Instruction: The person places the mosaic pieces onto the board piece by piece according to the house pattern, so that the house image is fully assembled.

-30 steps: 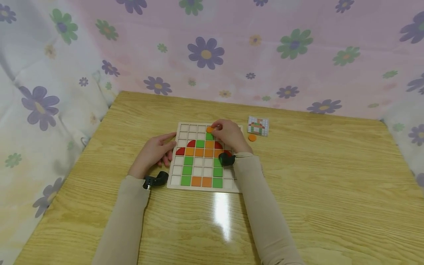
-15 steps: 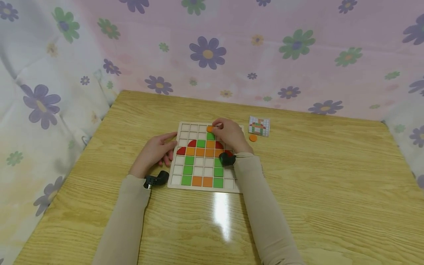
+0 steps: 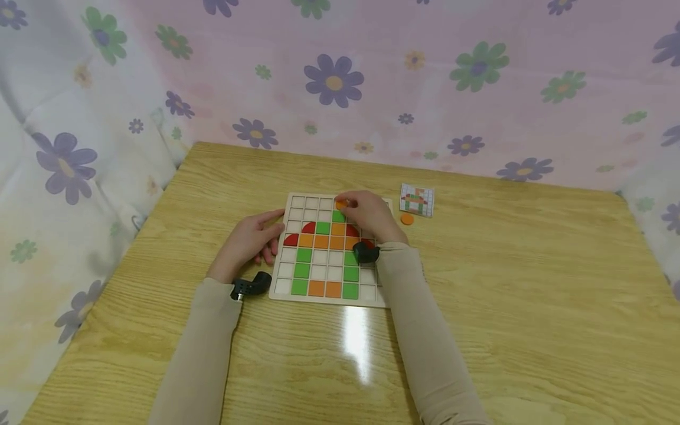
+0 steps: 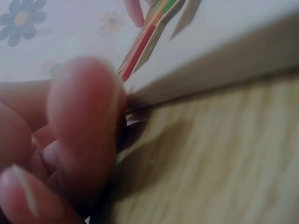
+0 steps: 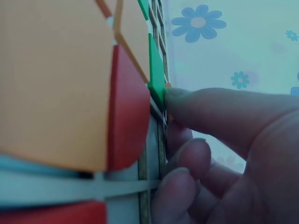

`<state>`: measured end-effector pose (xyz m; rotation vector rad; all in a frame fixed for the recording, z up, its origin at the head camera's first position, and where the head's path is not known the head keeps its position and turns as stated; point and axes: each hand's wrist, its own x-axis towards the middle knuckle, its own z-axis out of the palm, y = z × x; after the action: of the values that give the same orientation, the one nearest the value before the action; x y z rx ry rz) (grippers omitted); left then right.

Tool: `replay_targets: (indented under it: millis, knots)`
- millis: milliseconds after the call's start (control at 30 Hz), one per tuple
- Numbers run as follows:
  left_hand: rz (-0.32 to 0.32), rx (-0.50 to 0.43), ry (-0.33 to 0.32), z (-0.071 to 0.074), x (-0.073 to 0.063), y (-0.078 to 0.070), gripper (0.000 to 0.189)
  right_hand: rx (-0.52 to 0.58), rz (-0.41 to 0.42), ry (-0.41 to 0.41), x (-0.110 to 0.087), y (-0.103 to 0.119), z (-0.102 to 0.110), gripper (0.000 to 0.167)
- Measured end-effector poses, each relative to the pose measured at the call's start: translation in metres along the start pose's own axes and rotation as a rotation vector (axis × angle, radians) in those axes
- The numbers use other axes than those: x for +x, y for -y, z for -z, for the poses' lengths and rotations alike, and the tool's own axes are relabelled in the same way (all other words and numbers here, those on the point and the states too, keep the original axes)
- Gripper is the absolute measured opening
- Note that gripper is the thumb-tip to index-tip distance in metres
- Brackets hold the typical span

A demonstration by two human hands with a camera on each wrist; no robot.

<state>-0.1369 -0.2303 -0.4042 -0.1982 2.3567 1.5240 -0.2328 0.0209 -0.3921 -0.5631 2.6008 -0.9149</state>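
A wooden grid board (image 3: 329, 302) lies flat on the table, partly filled with green squares (image 3: 301, 271), orange squares (image 3: 321, 242) and red curved pieces (image 3: 309, 228). At its far row, my right hand (image 3: 368, 213) pinches a rounded orange piece (image 3: 340, 204) over the cell just beyond a green square. The fingertips cover much of that piece, and whether it sits fully in the cell is hidden. My left hand (image 3: 247, 242) lies alongside the board's left edge, fingers touching it. In the left wrist view, a blurred fingertip (image 4: 84, 102) meets the board's side.
Right of the board is a small printed card (image 3: 417, 200) with a coloured grid pattern. Just in front of the card lies an orange disc (image 3: 406, 219). A flowered cloth (image 3: 372, 106) hangs behind the wooden table (image 3: 510, 283).
Over the far-row cell, the right fingers have shifted slightly left and away, covering more of the orange piece. The left hand stays at the board's edge.
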Motion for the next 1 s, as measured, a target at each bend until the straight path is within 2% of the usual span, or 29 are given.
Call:
replay_targets:
  millis: [300, 467, 567, 1000]
  knots:
    - [-0.010, -0.005, 0.003, -0.002, 0.000, -0.001, 0.048, 0.064, -0.059, -0.075, -0.003, -0.002, 0.000, 0.027]
    - [-0.009, -0.017, 0.003, -0.003, 0.000, -0.002, 0.047, 0.063, -0.055, -0.098, -0.005, -0.002, 0.001, 0.023]
    - [-0.004, -0.018, 0.006, -0.004, 0.000, -0.003, 0.047, 0.072, -0.047, -0.093, -0.006, -0.003, 0.002, 0.023]
    - [0.005, -0.036, 0.009, 0.001, 0.000, 0.001, 0.047, 0.275, -0.032, -0.012, -0.017, -0.009, 0.018, 0.031]
